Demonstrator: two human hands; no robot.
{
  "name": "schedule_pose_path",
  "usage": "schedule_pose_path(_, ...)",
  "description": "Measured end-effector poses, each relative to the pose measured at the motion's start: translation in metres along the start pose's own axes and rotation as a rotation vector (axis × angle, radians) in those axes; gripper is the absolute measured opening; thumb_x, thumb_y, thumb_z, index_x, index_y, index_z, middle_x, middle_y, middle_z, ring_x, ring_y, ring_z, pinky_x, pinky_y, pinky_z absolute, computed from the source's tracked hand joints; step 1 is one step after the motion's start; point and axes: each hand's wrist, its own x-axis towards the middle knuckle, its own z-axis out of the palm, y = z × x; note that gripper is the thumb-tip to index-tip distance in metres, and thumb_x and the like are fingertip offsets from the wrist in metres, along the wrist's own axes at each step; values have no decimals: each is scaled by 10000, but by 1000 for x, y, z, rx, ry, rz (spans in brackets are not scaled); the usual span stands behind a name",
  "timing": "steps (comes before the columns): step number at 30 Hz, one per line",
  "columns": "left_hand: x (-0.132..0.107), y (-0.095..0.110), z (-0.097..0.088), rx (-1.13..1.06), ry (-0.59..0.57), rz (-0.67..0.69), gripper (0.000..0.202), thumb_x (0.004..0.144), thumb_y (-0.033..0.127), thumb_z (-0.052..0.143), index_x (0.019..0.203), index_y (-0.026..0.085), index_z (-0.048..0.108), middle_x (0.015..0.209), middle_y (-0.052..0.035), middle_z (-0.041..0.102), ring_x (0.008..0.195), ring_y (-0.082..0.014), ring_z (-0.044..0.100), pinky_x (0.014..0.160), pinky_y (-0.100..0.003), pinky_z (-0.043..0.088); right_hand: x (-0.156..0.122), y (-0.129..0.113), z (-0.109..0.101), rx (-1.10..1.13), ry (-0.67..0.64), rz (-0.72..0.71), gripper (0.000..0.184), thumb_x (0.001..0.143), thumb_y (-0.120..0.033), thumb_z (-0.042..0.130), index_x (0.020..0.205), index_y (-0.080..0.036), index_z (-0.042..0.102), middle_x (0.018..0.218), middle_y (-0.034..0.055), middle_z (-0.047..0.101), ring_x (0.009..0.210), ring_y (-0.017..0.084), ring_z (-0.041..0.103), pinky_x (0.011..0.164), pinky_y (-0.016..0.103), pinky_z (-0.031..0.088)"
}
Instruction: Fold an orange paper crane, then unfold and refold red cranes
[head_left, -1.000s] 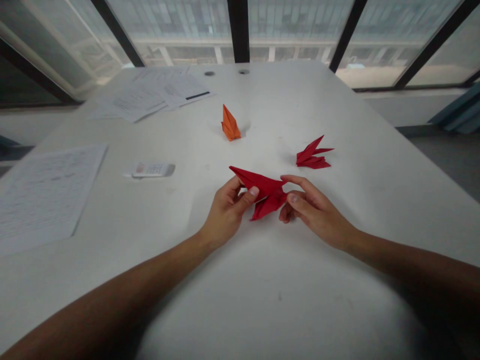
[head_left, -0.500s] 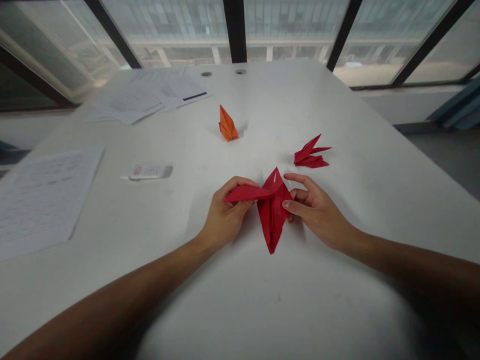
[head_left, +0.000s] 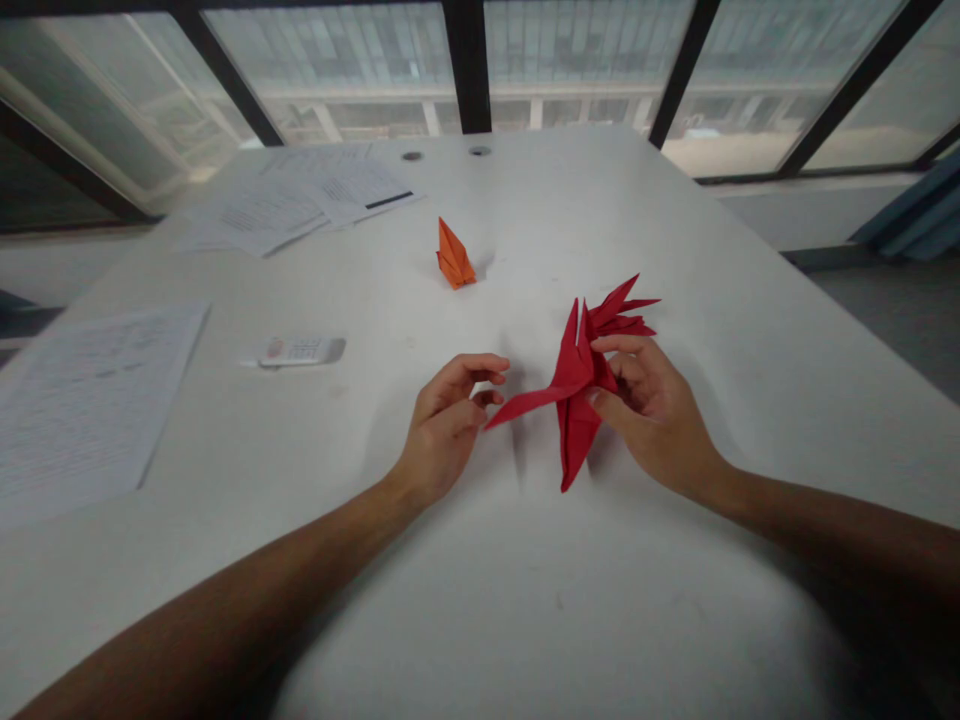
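My right hand [head_left: 660, 415] pinches a partly folded red paper origami piece [head_left: 576, 385] between thumb and fingers, holding it above the table. The piece has a long point reaching left, one hanging down towards me and two narrow points standing up. My left hand [head_left: 446, 430] is at its left, fingers curved and apart, with the thumb close to the tip of the left point; whether they touch is hard to see. Just behind the held piece lies a second red origami piece [head_left: 624, 308], partly covered by it. An orange origami piece [head_left: 454, 258] stands farther back.
Printed sheets [head_left: 82, 400] lie at the left, and more papers [head_left: 277, 200] are spread at the back left. A small white packet [head_left: 301, 350] rests on the white table [head_left: 420, 620]. Windows with dark frames [head_left: 469, 70] border the far side.
My left hand has let go of the red piece's left point, its fingers now apart. My right hand has shifted the piece slightly right and turned it; two upright points now show.
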Motion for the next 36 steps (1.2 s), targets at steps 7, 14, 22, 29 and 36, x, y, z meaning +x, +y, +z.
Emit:
schedule_pose_path(7, -9, 3, 9, 160, -208, 38, 379, 920, 508, 668, 1141, 203, 623, 1052, -60, 617, 917, -187, 565, 835, -315, 455, -9, -10, 5, -305, -51, -219, 453, 853, -69, 647, 1237, -285, 544, 767, -65, 580, 696, 141, 595, 721, 311, 488)
schedule_pose_path(14, -11, 6, 20, 188, -122, 2, 184, 948, 259, 681, 1095, 210, 581, 929, -7, 639, 815, -127, 599, 740, -259, 469, -14, -12, 9, -224, -110, -172, 419, 907, -155, 682, 1275, -305, 548, 863, -35, 660, 797, 163, 678, 758, 320, 527)
schedule_pose_path(22, -5, 3, 13, -57, -36, -86, 347, 869, 207, 749, 1160, 239, 562, 831, 36, 644, 709, -112, 589, 672, -257, 482, -4, -9, 8, 136, -109, 69, 352, 888, -224, 742, 1197, -276, 582, 788, -56, 648, 698, 127, 617, 681, 272, 485)
schedule_pose_path(29, -7, 8, 15, -229, -51, -246, 372, 784, 142, 773, 1093, 232, 587, 795, 50, 620, 643, -97, 580, 595, -226, 466, 1, 1, 8, 291, -150, 186, 370, 856, -280, 775, 1171, -266, 582, 780, -50, 661, 684, 132, 611, 682, 279, 500)
schedule_pose_path(36, -4, 7, 14, -290, -43, -279, 384, 761, 109, 775, 1082, 218, 595, 819, 41, 641, 671, -104, 610, 625, -236, 490, -1, 0, 8, 190, -176, 101, 248, 888, -204, 724, 1098, -273, 614, 913, -17, 661, 816, 146, 642, 746, 290, 532)
